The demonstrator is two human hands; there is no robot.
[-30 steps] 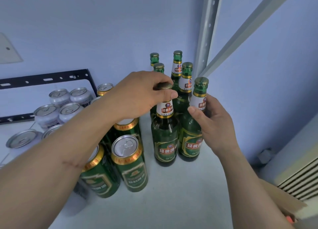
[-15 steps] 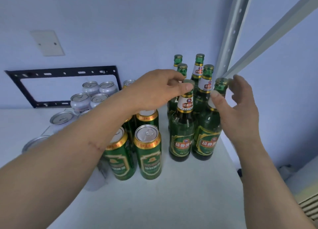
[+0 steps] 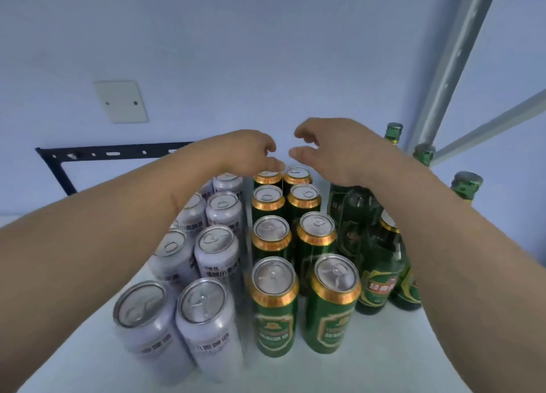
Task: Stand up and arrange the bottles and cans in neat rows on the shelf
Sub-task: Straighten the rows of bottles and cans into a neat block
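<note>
Upright on the white shelf [image 3: 384, 357] stand two rows of silver cans [image 3: 204, 313], two rows of green cans [image 3: 274, 307] and, at the right, green glass bottles [image 3: 379, 277]. My left hand [image 3: 251, 153] hovers over the back of the can rows with loosely curled fingers and holds nothing. My right hand [image 3: 334, 150] hangs beside it above the rearmost green cans, fingers relaxed and apart from any can. My right forearm hides most of the bottle necks.
A grey shelf upright [image 3: 452, 59] and a diagonal brace [image 3: 490, 127] stand at the right behind the bottles. A black bracket [image 3: 97, 153] and a white wall plate [image 3: 121, 101] are on the back wall. Bare shelf lies in front of the rows.
Both hands left the bottle necks and moved left and back, over the rear cans. The view swung left, so all the can rows show.
</note>
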